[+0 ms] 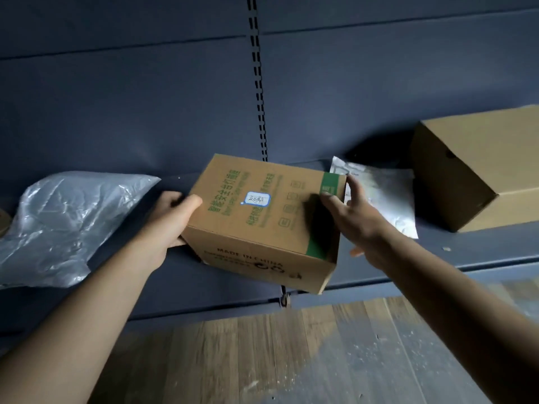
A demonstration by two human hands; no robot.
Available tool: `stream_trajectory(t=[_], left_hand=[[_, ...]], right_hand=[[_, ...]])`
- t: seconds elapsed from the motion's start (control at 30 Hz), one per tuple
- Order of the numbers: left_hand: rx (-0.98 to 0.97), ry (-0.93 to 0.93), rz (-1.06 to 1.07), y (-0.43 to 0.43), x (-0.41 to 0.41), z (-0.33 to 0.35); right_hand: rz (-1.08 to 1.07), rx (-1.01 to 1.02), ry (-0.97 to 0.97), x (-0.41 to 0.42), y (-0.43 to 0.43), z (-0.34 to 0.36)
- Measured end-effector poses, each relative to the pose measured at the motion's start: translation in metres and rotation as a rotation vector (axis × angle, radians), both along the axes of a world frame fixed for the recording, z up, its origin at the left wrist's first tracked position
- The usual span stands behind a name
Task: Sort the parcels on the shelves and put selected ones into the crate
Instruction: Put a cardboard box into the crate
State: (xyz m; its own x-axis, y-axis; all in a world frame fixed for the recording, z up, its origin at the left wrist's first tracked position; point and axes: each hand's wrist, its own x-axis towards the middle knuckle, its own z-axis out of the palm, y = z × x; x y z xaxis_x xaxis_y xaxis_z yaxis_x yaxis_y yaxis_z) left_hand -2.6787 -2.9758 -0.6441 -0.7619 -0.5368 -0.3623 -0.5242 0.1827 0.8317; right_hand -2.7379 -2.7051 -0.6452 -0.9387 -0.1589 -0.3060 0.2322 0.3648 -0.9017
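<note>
Box [256, 208] gripped between left hand [170, 220] and right hand [354, 212], thumbs atop.

A dark blue-grey back panel [116, 97] rises behind the shelf [472, 246], split by a slotted upright [258, 83]. Below lies a worn wooden floor [262, 360], speckled with pale dust. The light is dim.
</note>
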Motion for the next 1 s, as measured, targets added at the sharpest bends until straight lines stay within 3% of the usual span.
stream_trajectory(t=[0.1, 0.3, 0.53, 1.0], left_hand=[[-0.069, -0.065, -0.06, 0.022, 0.025, 0.013], [-0.313, -0.083, -0.021, 0.093, 0.064, 0.073], [-0.318, -0.009, -0.128, 0.202, 0.092, 0.155], [-0.188, 0.061, -0.568, 0.44, 0.12, 0.373]], right_hand=[[-0.065, -0.267, -0.04, 0.014, 0.0, -0.009], [-0.05, -0.258, 0.046, 0.036, 0.03, 0.035], [-0.158, -0.409, -0.097, 0.101, 0.152, 0.109], [-0.664, -0.226, 0.004, 0.223, 0.39, 0.352]])
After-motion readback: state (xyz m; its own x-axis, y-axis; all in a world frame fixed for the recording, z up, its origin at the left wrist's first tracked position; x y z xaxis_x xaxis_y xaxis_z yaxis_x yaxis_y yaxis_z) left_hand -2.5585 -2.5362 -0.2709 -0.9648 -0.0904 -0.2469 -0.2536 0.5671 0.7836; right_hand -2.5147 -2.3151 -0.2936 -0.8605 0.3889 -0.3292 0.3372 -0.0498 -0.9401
